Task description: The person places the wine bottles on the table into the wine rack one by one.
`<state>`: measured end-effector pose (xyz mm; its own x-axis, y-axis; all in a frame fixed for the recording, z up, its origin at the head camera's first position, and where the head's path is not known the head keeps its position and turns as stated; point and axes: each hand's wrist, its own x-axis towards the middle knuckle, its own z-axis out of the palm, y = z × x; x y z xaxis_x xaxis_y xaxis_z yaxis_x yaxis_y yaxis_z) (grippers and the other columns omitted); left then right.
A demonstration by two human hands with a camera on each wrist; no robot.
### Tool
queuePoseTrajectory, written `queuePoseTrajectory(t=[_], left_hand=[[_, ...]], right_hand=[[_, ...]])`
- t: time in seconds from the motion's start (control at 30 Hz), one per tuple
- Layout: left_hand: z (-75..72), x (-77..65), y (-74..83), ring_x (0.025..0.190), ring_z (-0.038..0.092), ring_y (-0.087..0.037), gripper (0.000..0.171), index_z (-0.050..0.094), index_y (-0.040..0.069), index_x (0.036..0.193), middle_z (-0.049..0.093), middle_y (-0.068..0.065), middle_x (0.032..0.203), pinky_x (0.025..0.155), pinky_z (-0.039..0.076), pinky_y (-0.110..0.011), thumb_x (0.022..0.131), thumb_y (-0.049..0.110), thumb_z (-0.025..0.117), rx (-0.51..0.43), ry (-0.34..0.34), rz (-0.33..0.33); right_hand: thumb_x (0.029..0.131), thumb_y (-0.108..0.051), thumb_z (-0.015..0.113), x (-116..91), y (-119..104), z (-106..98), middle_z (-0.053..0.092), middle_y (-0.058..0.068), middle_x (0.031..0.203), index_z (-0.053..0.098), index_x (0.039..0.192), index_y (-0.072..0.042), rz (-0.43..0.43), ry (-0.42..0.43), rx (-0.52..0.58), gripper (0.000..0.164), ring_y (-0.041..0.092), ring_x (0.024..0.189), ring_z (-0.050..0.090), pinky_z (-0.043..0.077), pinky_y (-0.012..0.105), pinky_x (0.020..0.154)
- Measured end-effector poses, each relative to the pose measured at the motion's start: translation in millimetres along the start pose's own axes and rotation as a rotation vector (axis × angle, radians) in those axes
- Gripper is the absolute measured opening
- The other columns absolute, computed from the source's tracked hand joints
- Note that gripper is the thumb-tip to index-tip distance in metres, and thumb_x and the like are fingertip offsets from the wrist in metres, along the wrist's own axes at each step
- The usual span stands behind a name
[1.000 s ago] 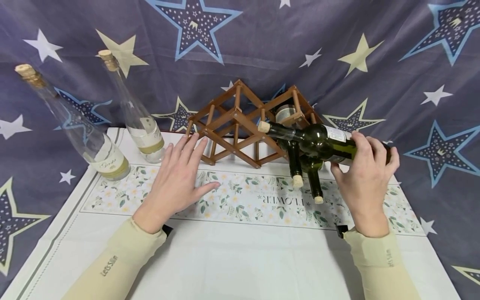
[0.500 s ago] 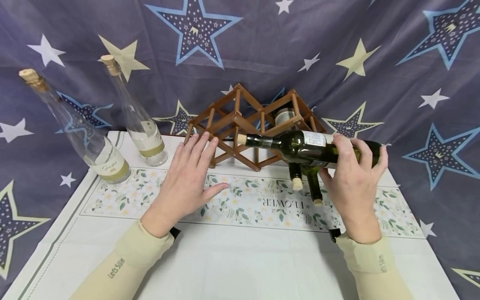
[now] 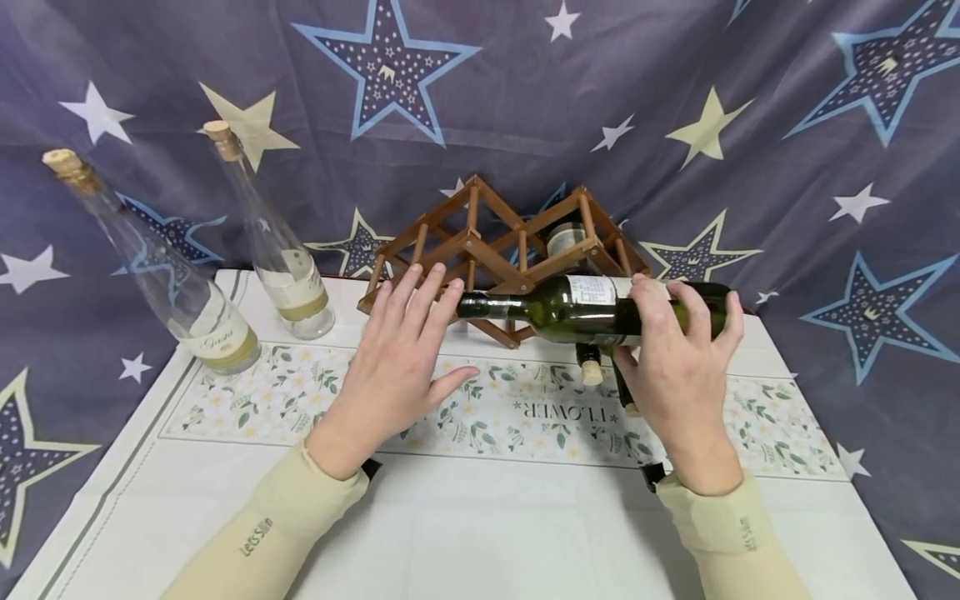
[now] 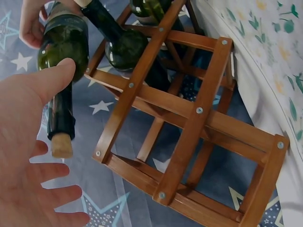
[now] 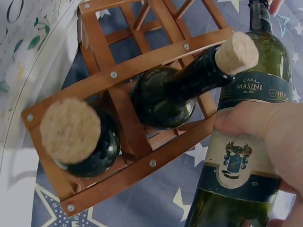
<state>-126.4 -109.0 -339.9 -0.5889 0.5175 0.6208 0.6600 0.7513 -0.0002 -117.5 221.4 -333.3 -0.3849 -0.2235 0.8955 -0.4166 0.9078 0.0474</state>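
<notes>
My right hand [image 3: 678,375] grips a green wine bottle [image 3: 558,308] by its label and body. The bottle lies level in front of the wooden wine rack [image 3: 471,242], its corked neck pointing left. In the right wrist view its label [image 5: 236,161] reads Casa Masini. My left hand [image 3: 390,375] has its fingers spread, fingertips right at the bottle's neck end; the cork is hidden behind them in the head view. In the left wrist view the cork [image 4: 61,145] hangs beside the fingers, and the thumb overlaps the bottle. Two corked green bottles [image 5: 165,97] sit in the rack's right-hand side.
Two tall clear bottles [image 3: 225,333] with corks stand at the table's left back. A floral runner [image 3: 480,417] lies across the white tablecloth [image 3: 495,533]. Behind the rack hangs a star-patterned curtain [image 3: 525,108].
My right hand has carried the wine bottle left and slightly toward me, levelling it. My left hand has moved right, closer to the bottle's neck.
</notes>
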Motion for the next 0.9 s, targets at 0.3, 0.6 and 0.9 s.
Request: queuePoseTrajectory(t=[0.3,0.6,0.9], left_hand=[[6.4,8.1,7.4,0.158,0.023,-0.043,0.103,0.027,0.004,0.167,0.028,-0.023,0.171,0.125,0.021,-0.064,0.093,0.049,0.082,0.033,0.005,0.037],[11.6,13.1,13.5,0.158,0.025,-0.038,0.077,0.035,0.0,0.163,0.036,-0.023,0.167,0.128,0.017,-0.058,0.104,0.035,0.069,0.042,0.011,0.079],[16.6,16.5,15.4,0.153,0.036,-0.037,0.058,0.043,0.0,0.159,0.049,-0.021,0.159,0.128,0.018,-0.054,0.107,0.018,0.062,0.049,0.043,0.073]], right_hand=[[0.059,0.004,0.097,0,-9,2,0.067,0.005,0.14,0.058,0.141,-0.006,-0.054,-0.018,0.017,0.091,0.041,0.124,0.058,0.023,0.078,0.114],[0.061,0.006,0.092,3,-17,3,0.068,0.004,0.141,0.058,0.138,-0.004,-0.098,-0.017,0.032,0.084,0.041,0.122,0.059,0.023,0.078,0.114],[0.062,0.005,0.09,6,-21,2,0.067,0.005,0.144,0.058,0.138,-0.003,-0.132,-0.036,0.043,0.083,0.041,0.122,0.059,0.023,0.077,0.116]])
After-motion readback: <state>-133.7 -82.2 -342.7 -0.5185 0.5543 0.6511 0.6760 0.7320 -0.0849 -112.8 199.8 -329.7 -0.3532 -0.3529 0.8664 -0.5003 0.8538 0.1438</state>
